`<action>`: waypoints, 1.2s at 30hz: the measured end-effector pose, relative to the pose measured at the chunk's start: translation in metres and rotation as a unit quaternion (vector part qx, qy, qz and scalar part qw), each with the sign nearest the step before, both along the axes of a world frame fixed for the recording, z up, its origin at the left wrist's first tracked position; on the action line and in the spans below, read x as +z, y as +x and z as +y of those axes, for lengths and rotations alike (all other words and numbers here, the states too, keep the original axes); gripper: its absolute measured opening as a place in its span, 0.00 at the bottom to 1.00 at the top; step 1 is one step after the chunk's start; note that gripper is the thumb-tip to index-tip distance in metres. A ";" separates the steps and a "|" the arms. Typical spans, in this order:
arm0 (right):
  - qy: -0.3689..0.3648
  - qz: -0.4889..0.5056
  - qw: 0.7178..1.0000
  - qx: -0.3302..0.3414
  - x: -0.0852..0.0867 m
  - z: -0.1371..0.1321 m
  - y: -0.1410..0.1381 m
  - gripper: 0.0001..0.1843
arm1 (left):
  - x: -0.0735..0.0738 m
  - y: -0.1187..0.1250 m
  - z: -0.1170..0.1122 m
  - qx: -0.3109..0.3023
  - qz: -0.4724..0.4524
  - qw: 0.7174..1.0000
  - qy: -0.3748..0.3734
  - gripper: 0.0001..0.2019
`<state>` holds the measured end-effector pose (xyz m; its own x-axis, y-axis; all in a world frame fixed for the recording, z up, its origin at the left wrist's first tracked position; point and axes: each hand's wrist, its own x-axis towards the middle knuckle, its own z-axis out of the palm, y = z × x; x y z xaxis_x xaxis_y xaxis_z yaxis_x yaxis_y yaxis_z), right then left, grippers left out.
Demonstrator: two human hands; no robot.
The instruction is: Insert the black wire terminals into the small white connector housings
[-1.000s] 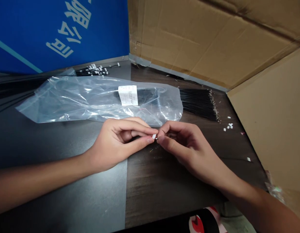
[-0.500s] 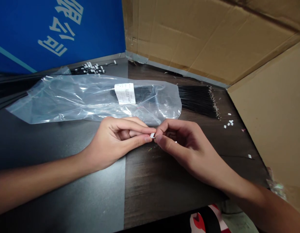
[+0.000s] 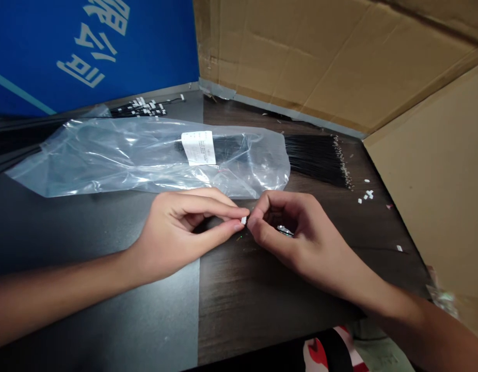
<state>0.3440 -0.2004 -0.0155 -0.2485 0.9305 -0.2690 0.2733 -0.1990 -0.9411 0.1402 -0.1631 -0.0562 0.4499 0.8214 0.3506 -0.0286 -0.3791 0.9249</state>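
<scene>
Dark tabletop [image 3: 235, 305], clear plastic bag [image 3: 138, 155], white connector housing [image 3: 244, 220] between two hands.
Bag lies across the table beyond the hands, paper label [image 3: 199, 148] on it; black wire bundle [image 3: 314, 161] sticks out its right end. Right hand [image 3: 314, 250]: thumb and index tips together just beside the housing, can't tell if they grip anything. Left hand [image 3: 171, 235]: thumb and index clamped on the housing. Small white pieces [image 3: 369, 195] lie near the right edge.

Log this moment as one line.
left hand: pinching small white rectangular piece | right hand: pinched shut close beside, any contents hidden | beyond: translucent plastic bag
</scene>
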 end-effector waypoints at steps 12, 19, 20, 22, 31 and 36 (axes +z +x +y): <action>-0.044 0.057 0.997 -0.005 0.003 0.001 -0.002 0.14 | -0.001 -0.004 -0.004 -0.004 0.045 0.997 0.066 0.08; -0.034 0.059 0.998 0.008 0.001 0.000 -0.002 0.13 | 0.000 -0.004 -0.005 -0.008 0.037 0.996 0.076 0.10; -0.033 0.061 0.998 0.007 0.000 0.000 -0.002 0.14 | 0.000 -0.004 -0.005 -0.009 0.038 0.997 0.071 0.10; -0.032 0.063 0.997 0.006 0.000 0.000 -0.002 0.14 | 0.000 -0.005 -0.005 -0.010 0.039 0.997 0.064 0.10; -0.005 0.053 0.998 0.016 0.001 -0.001 0.001 0.12 | -0.003 -0.005 -0.004 -0.008 0.023 0.999 0.047 0.08; 0.003 0.052 0.998 0.026 0.000 0.001 0.001 0.12 | -0.003 -0.005 -0.003 -0.011 0.016 0.999 0.044 0.09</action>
